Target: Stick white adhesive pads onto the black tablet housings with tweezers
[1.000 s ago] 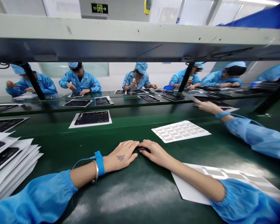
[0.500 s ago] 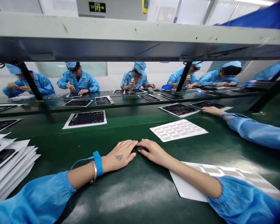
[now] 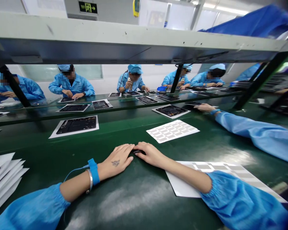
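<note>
**Relaxed grip, nothing clenched**

At far left, a fanned stack of white sheets [image 3: 4, 179] bearing black panels lies on the green bench mat [image 3: 139, 198]. Farther out on the mat, just right of that stack, a black device panel [image 3: 74, 125] sits on its own white sheet. Your left hand [image 3: 116, 161] rests palm down with the fingers loosely extended, released and gripping nothing. A blue wrist strap [image 3: 93, 171] and a silver bangle [image 3: 89, 180] circle that wrist. Its fingertips stop just beside a small black object [image 3: 138, 151], too small to identify, which lies between your hands. Your right hand [image 3: 151, 155] sits against that object, but you cannot tell whether it grasps it or only touches it. That arm crosses a white sheet of grey labels [image 3: 182, 182]. A second label sheet [image 3: 172, 131] lies ahead on the mat, well apart from both hands. At right, a co-worker's hand [image 3: 204, 108], in a blue sleeve [image 3: 249, 134], reaches to a dark panel [image 3: 194, 103].
</note>
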